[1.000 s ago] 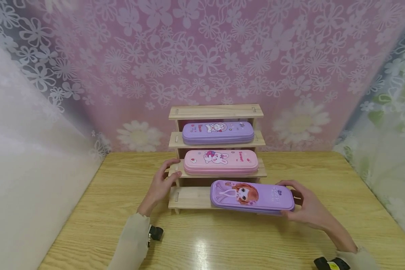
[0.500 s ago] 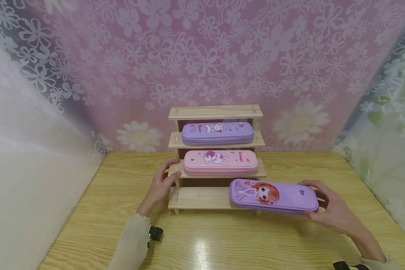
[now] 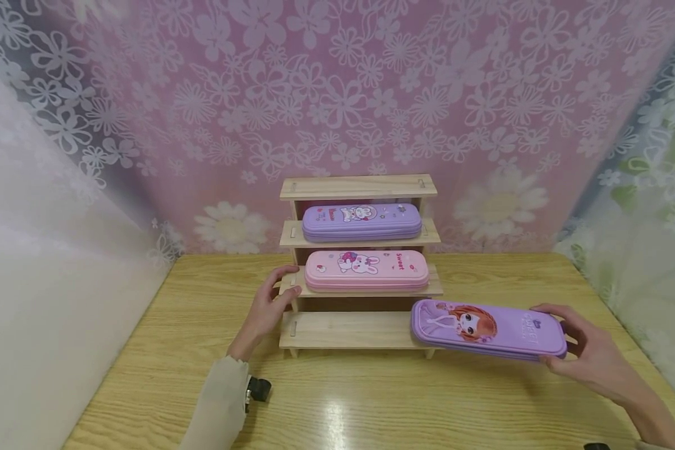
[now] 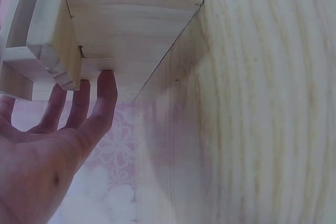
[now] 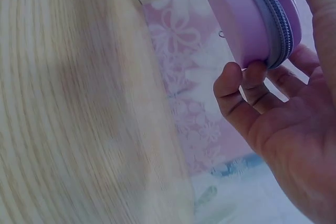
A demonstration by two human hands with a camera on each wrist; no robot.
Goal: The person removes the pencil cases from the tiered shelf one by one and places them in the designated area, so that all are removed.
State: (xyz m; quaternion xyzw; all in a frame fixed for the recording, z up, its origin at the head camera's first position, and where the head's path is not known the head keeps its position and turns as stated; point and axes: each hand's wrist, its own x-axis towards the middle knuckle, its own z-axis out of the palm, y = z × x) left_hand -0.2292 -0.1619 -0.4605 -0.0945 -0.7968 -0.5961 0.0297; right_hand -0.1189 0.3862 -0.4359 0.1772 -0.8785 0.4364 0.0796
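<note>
In the head view my right hand grips the right end of a purple pencil case with a red-haired girl on its lid. The case's left end overlaps the lowest step's right end. Up close in the right wrist view, thumb and fingers hold the case by its zipped end. My left hand holds the left end of the third step down on a wooden stepped rack; its fingers reach round the rack's side.
A pink pencil case with a rabbit lies on that third step. Another purple pencil case sits one step higher. The rack stands on a wood-grain table, before a pink flowered curtain.
My right hand has moved to the right with the purple pencil case, drawing it off most of the lowest step. The left hand keeps its place on the rack.
</note>
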